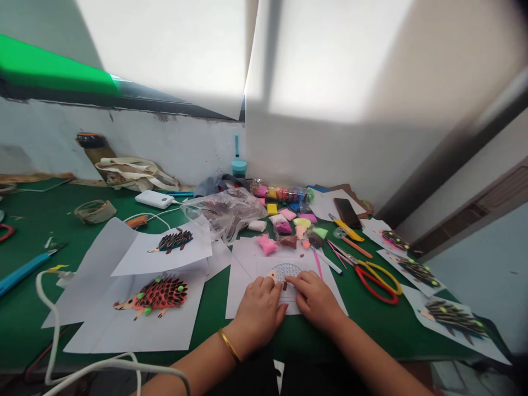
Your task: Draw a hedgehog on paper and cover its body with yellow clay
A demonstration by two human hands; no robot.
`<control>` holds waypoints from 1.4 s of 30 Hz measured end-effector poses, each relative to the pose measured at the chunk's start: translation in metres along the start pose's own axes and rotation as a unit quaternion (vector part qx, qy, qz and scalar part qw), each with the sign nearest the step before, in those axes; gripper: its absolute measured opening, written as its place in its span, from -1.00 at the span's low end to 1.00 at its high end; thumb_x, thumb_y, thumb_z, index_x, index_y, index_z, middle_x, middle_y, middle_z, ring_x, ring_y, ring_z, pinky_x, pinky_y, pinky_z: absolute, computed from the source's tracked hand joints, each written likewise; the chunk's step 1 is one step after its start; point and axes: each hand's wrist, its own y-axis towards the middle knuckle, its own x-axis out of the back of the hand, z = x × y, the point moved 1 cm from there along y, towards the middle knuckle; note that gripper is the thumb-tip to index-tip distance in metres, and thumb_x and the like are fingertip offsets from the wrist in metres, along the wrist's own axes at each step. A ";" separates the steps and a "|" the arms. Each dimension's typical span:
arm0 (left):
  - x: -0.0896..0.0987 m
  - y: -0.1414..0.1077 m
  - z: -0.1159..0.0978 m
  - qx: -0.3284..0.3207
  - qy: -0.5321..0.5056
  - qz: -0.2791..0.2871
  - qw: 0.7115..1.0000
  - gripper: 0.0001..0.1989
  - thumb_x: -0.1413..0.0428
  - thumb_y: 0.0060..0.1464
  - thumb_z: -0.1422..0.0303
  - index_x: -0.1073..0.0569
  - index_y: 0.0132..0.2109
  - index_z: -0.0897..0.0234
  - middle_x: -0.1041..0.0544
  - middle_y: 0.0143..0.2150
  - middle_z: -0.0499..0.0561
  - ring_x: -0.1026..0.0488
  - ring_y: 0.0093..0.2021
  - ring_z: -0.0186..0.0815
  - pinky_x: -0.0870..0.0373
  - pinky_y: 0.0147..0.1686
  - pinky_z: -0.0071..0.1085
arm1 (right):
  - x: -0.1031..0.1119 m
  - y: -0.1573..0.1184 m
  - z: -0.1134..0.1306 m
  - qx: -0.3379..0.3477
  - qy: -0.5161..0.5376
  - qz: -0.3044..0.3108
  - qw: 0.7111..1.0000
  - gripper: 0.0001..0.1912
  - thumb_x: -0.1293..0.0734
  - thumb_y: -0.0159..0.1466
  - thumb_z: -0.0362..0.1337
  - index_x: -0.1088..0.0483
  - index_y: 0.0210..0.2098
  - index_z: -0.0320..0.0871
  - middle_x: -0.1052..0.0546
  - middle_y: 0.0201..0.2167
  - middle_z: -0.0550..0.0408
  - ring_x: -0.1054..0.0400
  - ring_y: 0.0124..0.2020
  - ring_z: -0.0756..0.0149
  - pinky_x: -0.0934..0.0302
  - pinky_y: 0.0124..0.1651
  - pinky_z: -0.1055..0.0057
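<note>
A hedgehog picture (287, 270) with a blue scaled body and a peach face lies on a white sheet in front of me. Two small brown clay pieces (284, 286) sit along its lower edge. My left hand (260, 305) rests palm down at the head side, its fingers laid on the paper and holding nothing visible. From the right, my right hand (315, 294) touches the lower body with its outstretched index fingertip; the other fingers bend loosely beneath. Just beyond the drawing are packets of coloured clay, including a pink one (267, 245) and a brown one (287, 241).
Red-and-yellow scissors (377, 280), a yellow cutter (348, 230), a marker (328, 261) and a phone (347, 213) lie right. Finished clay hedgehogs stand on sheets at both sides, one red (159, 297). A white cable (49, 352) crosses the front left. A plastic bag (226, 212) lies behind.
</note>
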 end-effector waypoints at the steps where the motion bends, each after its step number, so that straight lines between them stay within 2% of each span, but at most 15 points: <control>1: 0.000 0.000 0.000 -0.001 0.000 0.001 1.000 -0.60 -0.07 0.20 0.25 -0.32 0.15 0.23 -0.38 -0.01 0.12 -0.30 -0.03 -0.08 -0.31 -0.01 -0.11 | 0.000 0.000 0.000 0.001 -0.002 0.001 1.000 -0.54 -0.22 0.19 -0.52 -0.43 0.04 -0.09 -0.41 -0.25 0.01 -0.24 -0.18 0.18 -0.23 -0.09 0.21; 11: 0.001 0.000 0.000 -0.002 -0.008 0.001 1.000 -0.61 -0.07 0.19 0.25 -0.33 0.14 0.20 -0.38 -0.02 0.11 -0.30 -0.04 -0.08 -0.31 -0.02 -0.11 | 0.000 -0.002 -0.003 0.015 0.006 -0.029 0.999 -0.56 -0.21 0.19 -0.52 -0.47 -0.01 -0.08 -0.40 -0.30 0.02 -0.24 -0.23 0.19 -0.25 -0.15 0.24; 17: 0.000 -0.001 0.000 -0.010 -0.012 -0.007 1.000 -0.55 -0.07 0.19 0.26 -0.29 0.21 0.15 -0.35 0.04 0.11 -0.30 -0.03 -0.09 -0.31 -0.02 -0.11 | 0.000 -0.002 -0.001 0.016 0.004 -0.032 0.999 -0.56 -0.21 0.19 -0.52 -0.47 -0.02 -0.08 -0.40 -0.30 0.02 -0.24 -0.23 0.19 -0.25 -0.14 0.23; 22: 0.000 -0.001 0.000 -0.013 -0.009 -0.006 1.000 -0.60 -0.07 0.19 0.25 -0.33 0.17 0.17 -0.34 0.06 0.11 -0.29 -0.03 -0.09 -0.30 -0.01 -0.11 | 0.000 -0.002 -0.001 0.012 0.004 -0.025 1.000 -0.58 -0.21 0.20 -0.52 -0.48 -0.03 -0.09 -0.40 -0.30 0.01 -0.23 -0.21 0.18 -0.24 -0.12 0.22; 31: 0.002 0.000 0.001 -0.001 -0.022 -0.009 1.000 -0.77 -0.05 0.19 0.34 -0.38 0.00 0.22 -0.38 -0.09 0.08 -0.31 -0.07 -0.12 -0.32 -0.03 -0.13 | 0.001 -0.001 0.001 0.027 -0.008 -0.018 0.999 -0.57 -0.23 0.20 -0.52 -0.47 -0.01 -0.06 -0.41 -0.28 0.02 -0.24 -0.21 0.19 -0.23 -0.12 0.23; 42: 0.004 0.000 0.000 0.003 -0.023 -0.004 1.000 -0.84 -0.07 0.17 0.36 -0.40 -0.09 0.23 -0.39 -0.12 0.07 -0.31 -0.09 -0.12 -0.34 -0.04 -0.14 | 0.000 -0.002 0.001 0.036 -0.010 -0.016 0.999 -0.58 -0.23 0.20 -0.51 -0.49 -0.03 -0.04 -0.40 -0.30 0.02 -0.23 -0.23 0.19 -0.23 -0.15 0.24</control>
